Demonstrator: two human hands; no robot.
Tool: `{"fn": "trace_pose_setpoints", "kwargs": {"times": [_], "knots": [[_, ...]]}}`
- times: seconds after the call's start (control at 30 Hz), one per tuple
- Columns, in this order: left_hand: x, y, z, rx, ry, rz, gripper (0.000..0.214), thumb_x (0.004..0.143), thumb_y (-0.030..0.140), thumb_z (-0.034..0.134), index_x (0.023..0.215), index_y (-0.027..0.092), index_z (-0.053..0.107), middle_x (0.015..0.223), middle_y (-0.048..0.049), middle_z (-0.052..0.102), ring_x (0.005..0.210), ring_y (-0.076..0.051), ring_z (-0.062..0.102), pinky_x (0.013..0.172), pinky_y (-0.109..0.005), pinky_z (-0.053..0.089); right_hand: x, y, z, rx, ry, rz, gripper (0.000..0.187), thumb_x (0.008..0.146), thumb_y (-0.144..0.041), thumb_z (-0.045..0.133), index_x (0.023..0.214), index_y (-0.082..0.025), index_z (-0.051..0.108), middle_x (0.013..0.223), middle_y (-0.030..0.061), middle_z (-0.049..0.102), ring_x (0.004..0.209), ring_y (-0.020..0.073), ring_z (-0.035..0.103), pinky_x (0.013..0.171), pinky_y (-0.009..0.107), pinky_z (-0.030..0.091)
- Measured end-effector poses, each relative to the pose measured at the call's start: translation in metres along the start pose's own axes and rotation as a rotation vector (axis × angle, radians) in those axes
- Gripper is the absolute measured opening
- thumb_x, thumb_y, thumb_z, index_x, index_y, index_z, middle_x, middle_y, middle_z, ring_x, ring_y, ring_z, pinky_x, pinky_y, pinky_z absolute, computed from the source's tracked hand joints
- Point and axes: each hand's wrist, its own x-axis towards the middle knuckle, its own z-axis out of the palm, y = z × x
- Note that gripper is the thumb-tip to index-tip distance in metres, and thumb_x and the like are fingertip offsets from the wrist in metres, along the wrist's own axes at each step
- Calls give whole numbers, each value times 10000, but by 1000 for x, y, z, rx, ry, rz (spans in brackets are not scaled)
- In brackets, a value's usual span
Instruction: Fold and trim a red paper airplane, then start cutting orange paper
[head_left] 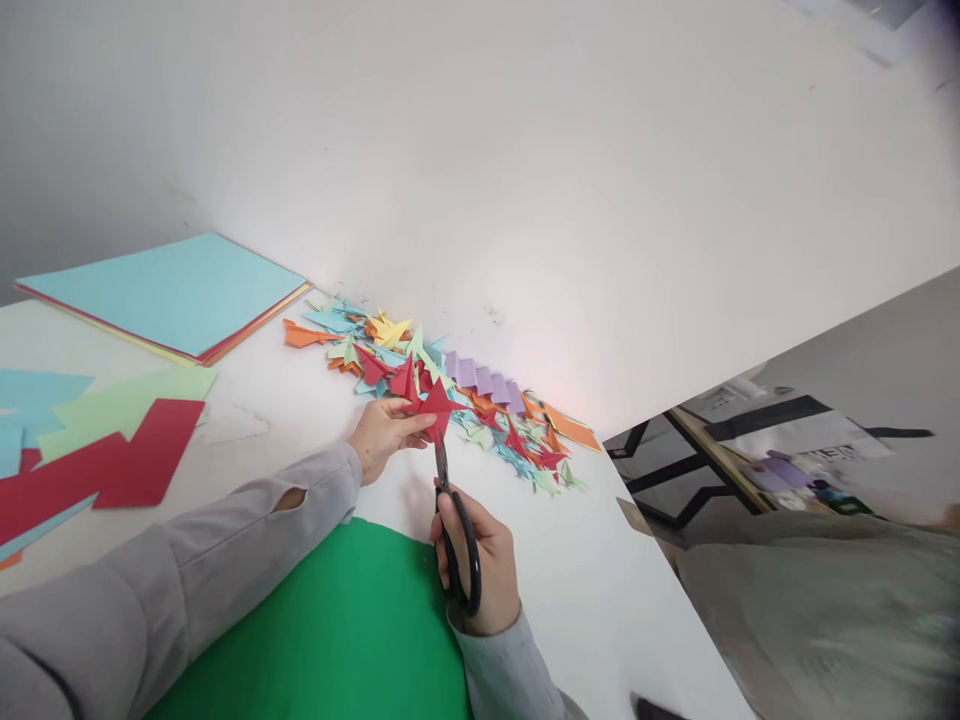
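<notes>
**Two hands snipping a red folded paper shape with scissors**

On a white table point(247, 425), at far left, lie cut-out leftovers of red paper point(112, 468) and pale green paper point(135, 398). Behind them sits a stack of coloured sheets point(169, 290) with light blue on top. A green sheet point(337, 620) lies nearest the viewer, under both grey sleeves.

The left hand point(384, 432) pinches a red folded paper shape point(437, 404) between thumb and fingertips, closed on its left edge and lifting it just above the table. Below it, black-handled scissors point(450, 520) point up, the blades nearly closed at the shape's lower point. The right hand point(480, 565) is curled shut through the handles.

To the right of the shape, a heap of colourful paper offcuts point(517, 435) runs along the wall, with a pleated purple strip point(484, 380) among them.

The cut would likely go cleanest with the paper pinched close to the blades, fingertips clear of them, turning the paper and not the scissors.
</notes>
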Motion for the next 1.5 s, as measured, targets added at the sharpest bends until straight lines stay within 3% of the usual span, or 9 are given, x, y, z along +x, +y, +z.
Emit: {"fn": "trace_pose_setpoints", "kwargs": {"times": [0.87, 1.33, 1.5], "knots": [[-1, 0, -1, -2, -1, -1, 295, 493, 251, 813, 680, 106, 636, 609, -33, 657, 521, -103, 579, 530, -246, 477, 0, 0, 0, -39, -12, 7, 447, 736, -554, 573, 888, -138, 635, 472, -65, 448, 288, 47, 349, 246, 175, 245], [1, -1, -1, -14, 9, -1, 305, 482, 243, 817, 688, 99, 645, 610, -32, 654, 514, -99, 575, 524, -241, 483, 2, 2, -2, -91, -38, -24, 408, 748, -547, 567, 599, -169, 530, 367, -78, 370, 270, 43, 312, 256, 176, 205], [2, -1, -1, -20, 5, -5, 297, 490, 236, 814, 695, 102, 647, 613, -35, 658, 514, -100, 578, 522, -241, 481, 3, 3, -3, -104, -40, -23, 405, 743, -557, 567, 709, -154, 594, 373, -79, 373, 270, 48, 311, 253, 183, 201]]}}
